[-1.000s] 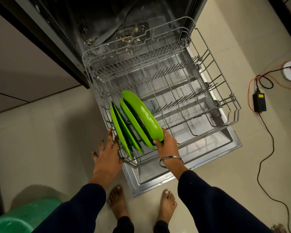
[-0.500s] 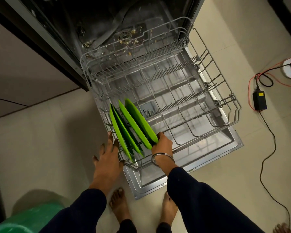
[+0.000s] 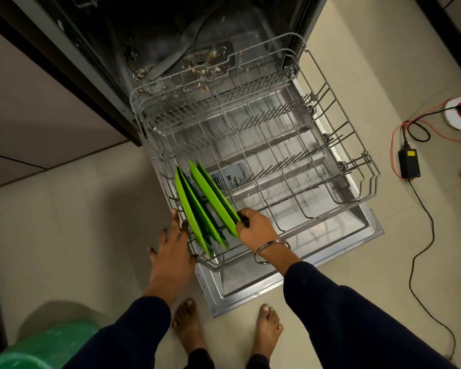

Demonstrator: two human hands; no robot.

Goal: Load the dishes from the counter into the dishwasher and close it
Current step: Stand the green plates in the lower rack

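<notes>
Green plates (image 3: 208, 206), four by count, stand on edge and lean left in the near-left corner of the wire lower rack (image 3: 290, 161), which is pulled fully out over the lowered dishwasher door (image 3: 317, 251). Two plates sit close together at the rack's left wall; two more sit just to their right.

Right hand (image 3: 253, 225): thumb and curled fingers pinch the near lower edge of the rightmost plate. A metal bangle (image 3: 270, 251) circles the wrist, and a dark sleeve (image 3: 343, 310) covers the forearm.

Left hand (image 3: 172, 246): fingers extended and spread, lying against the outside of the rack's left wall beside the leftmost plate. It grips nothing; whether the fingertips touch the wire or the plate rim cannot be told.

Dishwasher tub (image 3: 192, 43): open, dark inside, with food debris scattered on its floor and along the rear of the rack.

Writing: a yellow label shows on the black power adapter (image 3: 409, 163) on the floor to the right; its text is too small to read. No brand marking is legible on the dishwasher or the plates.

Also noted: a green bin (image 3: 43, 350) at lower left and bare feet (image 3: 188, 326) on the tiled floor in front of the door.
</notes>
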